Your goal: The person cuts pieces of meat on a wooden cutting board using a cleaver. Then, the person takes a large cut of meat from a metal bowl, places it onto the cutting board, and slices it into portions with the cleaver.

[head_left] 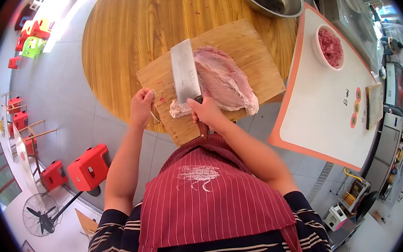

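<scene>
One broad steel cleaver [184, 70], its wooden handle [204, 131] gripped in the right hand [206, 111], partly covers smooth pink, white-edged raw meat [224, 80] on a wooden board [256, 65], the left hand [141, 104] pinching a pale strand [154, 116], with a round metal bowl [293, 8] beyond on the wood-grained table [119, 42].

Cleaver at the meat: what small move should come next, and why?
The left hand should probably lay aside the thin pale strip it seems to pinch, freeing it to steady the meat. The right hand holds the cleaver at the meat, and no hand steadies that piece.
</scene>
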The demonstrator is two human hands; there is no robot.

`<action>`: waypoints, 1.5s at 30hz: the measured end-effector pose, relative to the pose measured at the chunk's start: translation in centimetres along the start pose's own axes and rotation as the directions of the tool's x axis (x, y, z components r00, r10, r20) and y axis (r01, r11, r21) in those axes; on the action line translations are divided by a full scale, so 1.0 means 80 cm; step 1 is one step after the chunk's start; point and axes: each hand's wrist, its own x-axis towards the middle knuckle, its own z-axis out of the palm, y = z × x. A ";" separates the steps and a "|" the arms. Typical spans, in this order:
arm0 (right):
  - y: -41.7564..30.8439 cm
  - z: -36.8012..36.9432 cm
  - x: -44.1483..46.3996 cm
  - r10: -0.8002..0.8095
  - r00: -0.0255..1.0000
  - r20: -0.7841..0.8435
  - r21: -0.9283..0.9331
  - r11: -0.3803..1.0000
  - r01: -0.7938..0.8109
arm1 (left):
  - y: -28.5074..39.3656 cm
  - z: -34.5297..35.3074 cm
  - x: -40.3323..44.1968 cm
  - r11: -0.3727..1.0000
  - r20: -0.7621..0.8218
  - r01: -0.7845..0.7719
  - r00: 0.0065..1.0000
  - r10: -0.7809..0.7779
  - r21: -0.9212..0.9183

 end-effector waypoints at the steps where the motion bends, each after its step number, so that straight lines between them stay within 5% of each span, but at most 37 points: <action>1: -0.004 -0.009 -0.005 -0.060 0.996 -0.060 -0.016 0.998 0.059 | 0.001 -0.011 0.001 0.996 -0.031 -0.003 1.000 0.000 -0.089; 3: -0.009 -0.027 -0.017 -0.054 0.994 -0.094 0.002 0.999 0.054 | 0.000 -0.025 0.003 0.982 -0.071 -0.011 0.997 -0.003 -0.190; 6: -0.006 -0.054 -0.032 -0.029 0.991 -0.134 0.007 1.000 0.030 | 0.005 -0.029 0.002 0.982 -0.141 -0.168 0.978 0.155 -0.084; 8: -0.004 -0.059 -0.040 0.006 0.990 -0.143 0.011 1.000 -0.005 | 0.010 -0.015 0.003 0.951 -0.094 -0.128 0.983 0.161 0.283; 12: 0.012 -0.061 -0.049 0.012 0.993 -0.119 -0.059 0.998 -0.019 | 0.006 0.053 0.000 0.886 0.036 -0.318 0.945 0.325 0.337; 14: 0.016 -0.058 -0.053 0.005 0.994 -0.113 -0.038 0.999 -0.010 | -0.003 0.071 0.013 0.582 0.289 -0.548 0.827 0.482 0.601; 18: 0.023 -0.060 -0.059 0.044 0.991 -0.123 -0.082 0.995 -0.055 | -0.026 0.079 0.043 0.446 0.327 -0.501 0.851 0.411 0.741; 20: 0.024 -0.061 -0.062 0.008 0.997 -0.072 -0.176 0.984 -0.020 | -0.022 0.082 0.047 0.467 0.227 -0.311 0.947 0.227 0.828; 24: 0.012 -0.061 -0.068 0.013 0.998 -0.067 -0.241 0.970 -0.029 | -0.037 0.078 0.051 0.212 0.317 -0.402 0.884 0.344 0.891; 27: 0.015 -0.062 -0.069 -0.020 0.998 -0.053 -0.235 0.972 0.007 | -0.043 0.077 0.046 0.227 0.306 -0.425 0.855 0.419 0.876; 32: 0.020 -0.057 -0.064 0.106 0.990 0.091 -0.164 0.982 -0.090 | -0.034 0.070 0.038 0.658 0.000 -0.254 0.933 0.360 0.709; 39: 0.029 -0.031 -0.048 0.160 0.983 0.095 -0.198 0.970 -0.138 | 0.000 0.044 0.030 0.743 0.001 -0.213 0.962 0.275 0.634; 42: 0.022 -0.021 -0.025 0.095 0.991 0.089 -0.181 0.981 -0.077 | -0.004 0.040 0.030 0.814 0.025 -0.105 0.994 0.111 0.571; 44: 0.012 -0.011 -0.005 0.151 0.985 0.085 -0.116 0.983 -0.140 | -0.018 0.042 0.030 0.956 0.036 -0.024 0.999 0.014 0.293; 45: 0.009 -0.008 0.004 0.146 0.986 0.078 -0.112 0.984 -0.137 | -0.016 0.043 0.031 0.955 0.044 -0.030 0.999 0.018 0.294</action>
